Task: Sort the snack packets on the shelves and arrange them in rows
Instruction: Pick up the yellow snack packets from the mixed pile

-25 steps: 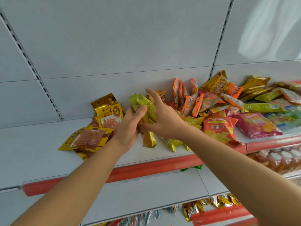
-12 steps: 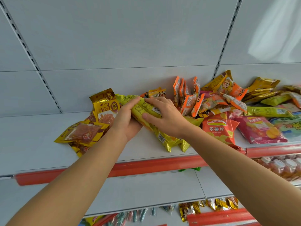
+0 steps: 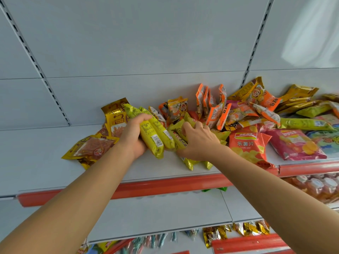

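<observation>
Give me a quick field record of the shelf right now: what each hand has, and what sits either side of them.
left hand: grips yellow-green packets
right hand: reaches into more yellow-green packets, fingers curled on one
left of hands: gold packets, some flat, some leaning on the back wall
right of hands: red chip bag, pink chip bag, orange packets standing
shelf: red front strip

Both forearms are bare to the frame's edge (no sleeves, watch or rings visible).

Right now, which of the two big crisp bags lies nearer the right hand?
The orange-red crisp bag, beside the right hand; the pink crisp bag lies farther right.
</observation>
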A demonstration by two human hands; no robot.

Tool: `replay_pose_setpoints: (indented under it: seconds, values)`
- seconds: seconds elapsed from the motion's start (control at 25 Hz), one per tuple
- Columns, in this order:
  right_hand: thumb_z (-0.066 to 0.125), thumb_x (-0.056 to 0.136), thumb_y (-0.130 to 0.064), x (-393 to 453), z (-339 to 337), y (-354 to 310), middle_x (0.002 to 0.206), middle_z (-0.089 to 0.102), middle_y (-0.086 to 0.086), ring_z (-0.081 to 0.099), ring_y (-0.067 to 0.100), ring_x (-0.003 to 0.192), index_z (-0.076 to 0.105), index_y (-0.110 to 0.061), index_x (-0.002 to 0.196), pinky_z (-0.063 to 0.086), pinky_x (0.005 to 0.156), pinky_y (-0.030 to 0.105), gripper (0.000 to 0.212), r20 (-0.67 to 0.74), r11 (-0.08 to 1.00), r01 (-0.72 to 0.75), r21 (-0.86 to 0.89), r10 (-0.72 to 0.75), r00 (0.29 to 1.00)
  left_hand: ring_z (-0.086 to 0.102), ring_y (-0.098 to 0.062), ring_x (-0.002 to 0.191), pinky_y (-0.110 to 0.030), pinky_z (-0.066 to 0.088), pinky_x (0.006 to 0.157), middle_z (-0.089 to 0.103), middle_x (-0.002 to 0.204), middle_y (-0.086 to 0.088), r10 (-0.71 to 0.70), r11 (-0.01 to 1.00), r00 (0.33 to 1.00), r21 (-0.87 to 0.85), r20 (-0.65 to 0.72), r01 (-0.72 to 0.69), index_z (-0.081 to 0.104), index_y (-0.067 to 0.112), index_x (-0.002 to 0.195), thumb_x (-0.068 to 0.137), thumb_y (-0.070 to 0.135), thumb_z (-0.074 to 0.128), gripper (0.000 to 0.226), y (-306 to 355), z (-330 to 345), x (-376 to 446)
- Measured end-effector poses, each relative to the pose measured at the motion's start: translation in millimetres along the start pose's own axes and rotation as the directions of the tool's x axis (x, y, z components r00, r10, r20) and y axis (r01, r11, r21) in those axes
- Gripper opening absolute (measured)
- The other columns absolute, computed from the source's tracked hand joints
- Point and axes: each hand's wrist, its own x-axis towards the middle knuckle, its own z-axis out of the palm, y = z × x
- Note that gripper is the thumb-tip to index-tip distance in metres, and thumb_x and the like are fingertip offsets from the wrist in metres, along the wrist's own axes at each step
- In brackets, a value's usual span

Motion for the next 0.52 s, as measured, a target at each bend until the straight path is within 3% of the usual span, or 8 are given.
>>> replay_pose_setpoints:
  seconds: [0.24,0.44,0.52]
  values:
    - [0.084,0.066,-0.052,4,6,-9,0.128,0.043,0.021,0.051,0.047,0.115,0.015,-0.029,0.147,0.051,0.084,0.05,0.109,-0.017,0.999,0.01,-0.046,-0.011,1.0,0.067,-0.034,0.102,-0.049,0.057,0.088,0.068,0.112,-0.02,-0.031,0.998,1.0,0.057,0.004,0.031,0.066,0.003,0.104,0.092,0.016,0.058,0.02,4,-12,2]
    - [0.084,0.064,-0.052,4,5,-4,0.133,0.041,0.023,0.045,0.048,0.123,0.007,-0.034,0.152,0.05,0.092,0.053,0.118,0.021,0.999,0.037,-0.019,-0.037,0.999,0.069,-0.032,0.088,-0.049,0.058,0.084,0.07,0.09,-0.014,-0.016,0.998,1.0,0.057,-0.016,0.017,0.066,0.007,0.097,0.092,0.02,0.061,0.015,18,-18,4]
    - [0.083,0.064,-0.05,3,9,-7,0.122,0.048,0.019,0.05,0.045,0.114,0.006,-0.034,0.152,0.05,0.083,0.048,0.118,0.03,0.998,0.054,-0.035,-0.053,0.998,0.069,-0.035,0.093,-0.052,0.056,0.087,0.068,0.092,-0.014,-0.02,1.0,1.0,0.02,-0.008,0.02,0.063,0.007,0.099,0.09,0.021,0.063,0.016,22,-23,3]
